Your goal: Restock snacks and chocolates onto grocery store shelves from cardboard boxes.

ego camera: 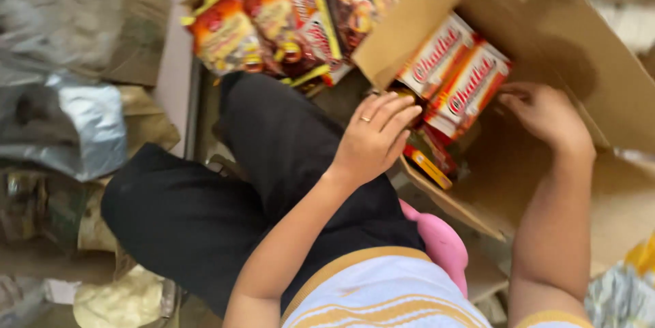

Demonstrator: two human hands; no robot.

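Hands in carton (546,35) | left hand (374,138) fingers (402,111) loosely spread, resting on red-and-white packs (454,76) as if steadying them | right hand (546,115) just beyond the packs, fingers slightly curled, holding nothing visible | snack bags (286,14) stacked past the fingertips

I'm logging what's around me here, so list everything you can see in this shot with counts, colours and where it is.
Cardboard box: one, brown, open, right side.
Snack cartons: two clearly seen, red, white and orange, inside the box at its left; more packs below them, count unclear.
Snack packets: a pile, orange, yellow and red, top centre; count unclear.
Foil bag: one, silver, left edge.
Pink object: one, under the box's near flap; kind unclear.
Black trousers: one pair, centre, on the person.
Left hand: with a ring, at the box's left edge, touching the cartons.
Right hand: inside the box, beside the cartons.
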